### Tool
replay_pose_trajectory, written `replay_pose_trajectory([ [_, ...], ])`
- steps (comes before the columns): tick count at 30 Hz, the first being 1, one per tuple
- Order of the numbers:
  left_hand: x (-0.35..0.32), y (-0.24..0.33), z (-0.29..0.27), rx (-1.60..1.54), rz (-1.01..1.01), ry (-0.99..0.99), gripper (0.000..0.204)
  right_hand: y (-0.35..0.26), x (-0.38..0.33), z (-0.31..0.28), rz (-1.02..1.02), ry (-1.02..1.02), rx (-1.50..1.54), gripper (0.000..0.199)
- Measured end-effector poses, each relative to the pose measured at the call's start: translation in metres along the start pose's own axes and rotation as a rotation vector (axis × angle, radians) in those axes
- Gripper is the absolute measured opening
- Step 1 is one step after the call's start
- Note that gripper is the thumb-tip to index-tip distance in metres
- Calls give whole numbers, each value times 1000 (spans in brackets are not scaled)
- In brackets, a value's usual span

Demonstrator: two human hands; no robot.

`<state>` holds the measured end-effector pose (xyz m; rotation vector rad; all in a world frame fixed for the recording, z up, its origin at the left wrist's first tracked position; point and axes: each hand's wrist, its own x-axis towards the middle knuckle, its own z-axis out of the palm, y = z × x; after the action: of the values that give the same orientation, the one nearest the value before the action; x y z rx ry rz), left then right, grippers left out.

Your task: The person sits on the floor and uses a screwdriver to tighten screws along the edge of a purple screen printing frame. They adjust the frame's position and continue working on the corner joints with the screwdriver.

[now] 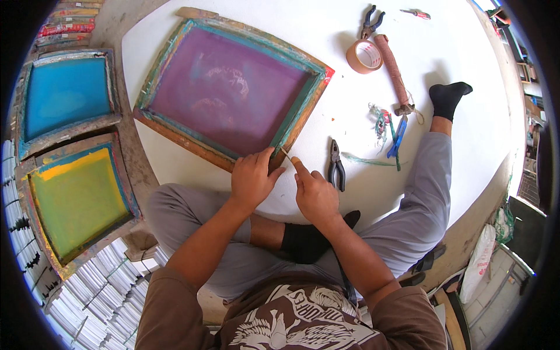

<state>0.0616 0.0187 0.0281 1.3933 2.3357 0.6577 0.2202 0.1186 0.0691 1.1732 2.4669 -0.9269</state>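
Observation:
A screen printing frame (233,87) with purple mesh and a paint-stained wooden border lies tilted on the white surface. My left hand (253,178) is closed over its near corner, fingers on the wood and thumb to the side. In my right hand (317,197) is a thin-shafted tool (284,153), its tip touching the frame beside my left fingers. Most of its handle is hidden in my grip, so its exact kind is unclear. Just right of that hand lie black-handled pliers (335,166).
Farther right lie a hammer (393,73) with a wrapped handle, a tape roll (364,56), pincers (369,22), a screwdriver (415,14), a blue cutter (398,137) and green string scraps (379,125). Blue (69,93) and yellow-green (79,201) screens stand left. My legs flank the work.

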Motion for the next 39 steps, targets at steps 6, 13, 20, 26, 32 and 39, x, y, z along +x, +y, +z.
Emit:
replay_pose_trajectory([
  [6, -1, -6, 9, -71, -5, 6, 55, -18, 0, -8, 3, -8, -149, 49],
  [13, 0, -13, 15, -128, 46, -11, 55, -35, 1, -8, 71, -155, -155, 58],
  [20, 2, -19, 18, -146, 68, -21, 55, -17, 7, -3, 16, -107, -1, 52],
  [26, 2, -20, 16, -152, 81, 10, 54, 6, 6, 12, -89, -50, -83, 58],
  [32, 0, -24, 20, -178, 55, 13, 55, -23, 0, -1, -28, -102, -216, 59],
  [39, 0, -20, 17, -182, 67, 9, 55, -20, 2, 6, -7, -95, -105, 58],
])
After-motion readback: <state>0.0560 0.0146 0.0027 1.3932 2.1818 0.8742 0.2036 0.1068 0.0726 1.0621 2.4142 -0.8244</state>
